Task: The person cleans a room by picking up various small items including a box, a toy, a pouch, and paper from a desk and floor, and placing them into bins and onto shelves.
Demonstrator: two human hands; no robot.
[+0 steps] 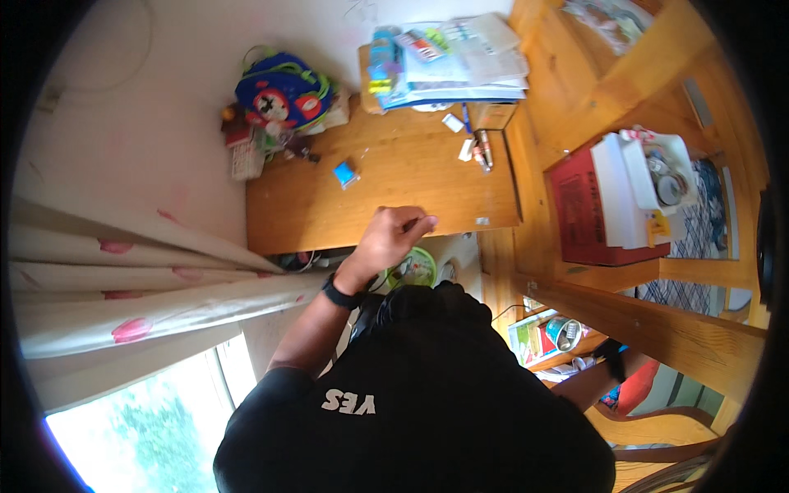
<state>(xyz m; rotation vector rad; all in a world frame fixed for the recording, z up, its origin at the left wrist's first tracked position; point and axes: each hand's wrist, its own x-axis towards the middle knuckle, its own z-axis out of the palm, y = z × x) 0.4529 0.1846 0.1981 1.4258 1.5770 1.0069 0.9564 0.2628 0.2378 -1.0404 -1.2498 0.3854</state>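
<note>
My left hand (394, 235) is curled above the front edge of the wooden desk (394, 166), its thumb pointing right; whether something small is inside the fingers cannot be told. A small blue packet (345, 174) lies on the desk beyond it. Below the hand, on the floor, a green-rimmed bin (431, 268) shows. My right arm reaches out to the lower right, past the bed frame, and its hand is hidden. Near the desk's right side lie markers (486, 148), a blue pen (466, 117) and small white pieces (453, 122).
Papers (468, 68) are stacked at the desk's back. A blue child's backpack (280, 92) stands back left. At right are a wooden bunk-bed frame (653, 314), a red box (570, 209) and a white bin (641, 179). A curtain (185, 302) hangs left. A chair (653, 425) stands lower right.
</note>
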